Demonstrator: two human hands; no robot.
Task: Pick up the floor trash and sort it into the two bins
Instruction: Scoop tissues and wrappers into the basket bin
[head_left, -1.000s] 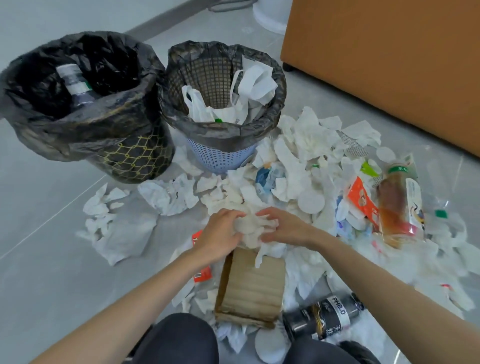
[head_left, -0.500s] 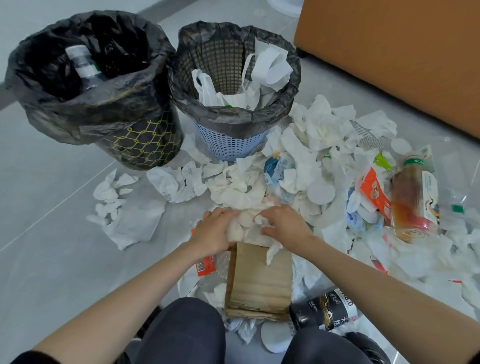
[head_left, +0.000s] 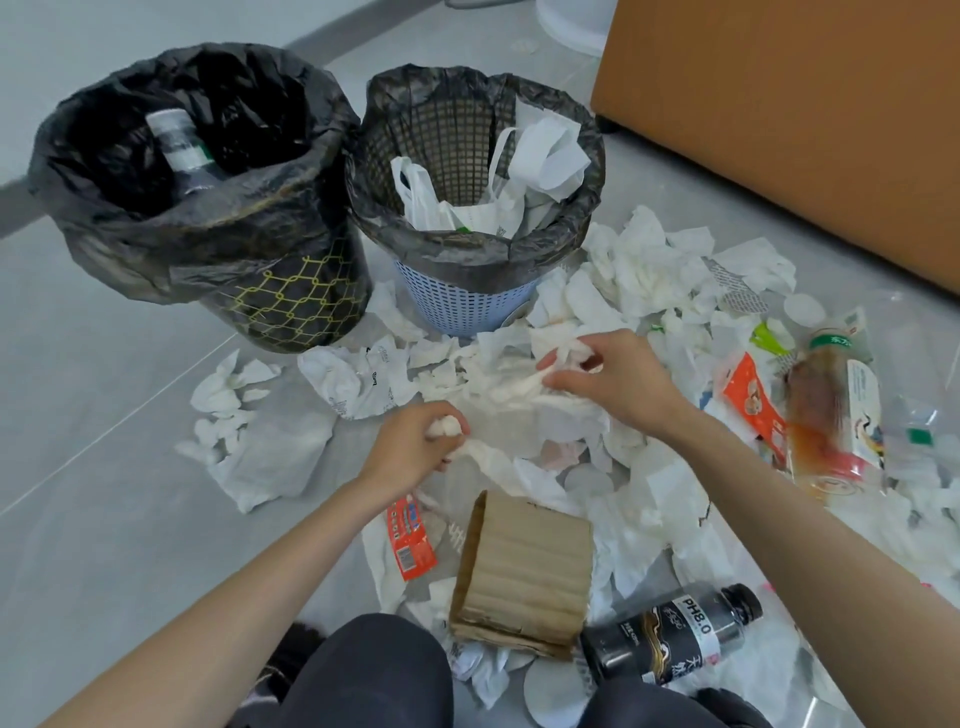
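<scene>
Two lined bins stand at the back. The black bin (head_left: 291, 306) on the left holds a bottle; the blue mesh bin (head_left: 467, 306) beside it holds white tissues and a plastic bag. White crumpled tissues (head_left: 639, 275) cover the floor in front of them. My left hand (head_left: 415, 447) is closed on a wad of tissue, with a strip trailing down from it. Further forward and to the right, my right hand (head_left: 613, 374) pinches more tissue from the pile just in front of the blue bin.
A brown cardboard piece (head_left: 524, 571) lies between my arms, a black bottle (head_left: 670, 634) at its right. A tea bottle (head_left: 831, 410) and orange wrapper (head_left: 753, 405) lie far right, a red wrapper (head_left: 410, 540) near my left wrist. An orange-brown cabinet (head_left: 779, 119) stands back right.
Both hands were together on one tissue clump above the cardboard. They have parted: the right hand moved forward toward the blue bin, the left stayed back holding a wad.
</scene>
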